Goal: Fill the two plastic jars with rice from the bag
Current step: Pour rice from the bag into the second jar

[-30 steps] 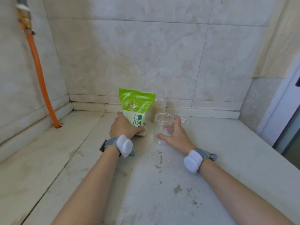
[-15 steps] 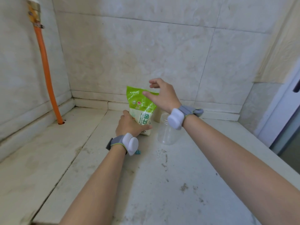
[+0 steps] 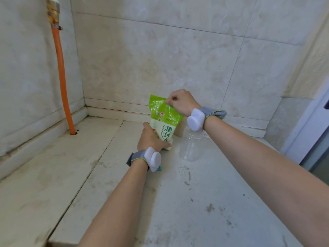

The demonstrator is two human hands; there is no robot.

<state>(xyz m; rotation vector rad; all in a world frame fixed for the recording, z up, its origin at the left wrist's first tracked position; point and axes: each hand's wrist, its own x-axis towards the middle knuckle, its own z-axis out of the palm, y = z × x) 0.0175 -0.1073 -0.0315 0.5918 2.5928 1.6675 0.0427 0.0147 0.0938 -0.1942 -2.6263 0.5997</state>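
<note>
- Two hands worked at one green and white rice bag point(image 3: 164, 122), which stood upright on the pale stone desk point(image 3: 204, 202) near the back wall.
- Left hand point(image 3: 151, 139) gripped the lower part of the bag from its left side, the fingers point(image 3: 166, 144) curled around the bottom front so that the pack was held steady against the desk.
- Right hand point(image 3: 182, 102) was up at the top right corner of the bag, thumb and forefinger pinching the green sealed edge, the other fingers folded into the palm.
- One clear plastic jar point(image 3: 191, 148) stood upright and lidless on the desk just to the right of the bag, partly behind the right wrist; it looked to have nothing in it.
- Another container point(image 3: 180, 130), beige in look, showed only as a sliver between the bag and the clear jar, right behind them; whether it was the second jar filled with rice could not be told for sure.
- Each wrist carried a grey band with a white device: left wristband point(image 3: 151, 158), right wristband point(image 3: 195, 120).
- Something small and teal point(image 3: 159, 168) peeked out from under the left wristband on the desk; what it was could not be made out.
- Orange hose point(image 3: 62, 82) ran down the left wall from a brass fitting point(image 3: 52, 12) and passed into a hole in the desk, well apart from the bag.
- Dark specks and smudges point(image 3: 210, 207) marked the desk in front of the jar.
</note>
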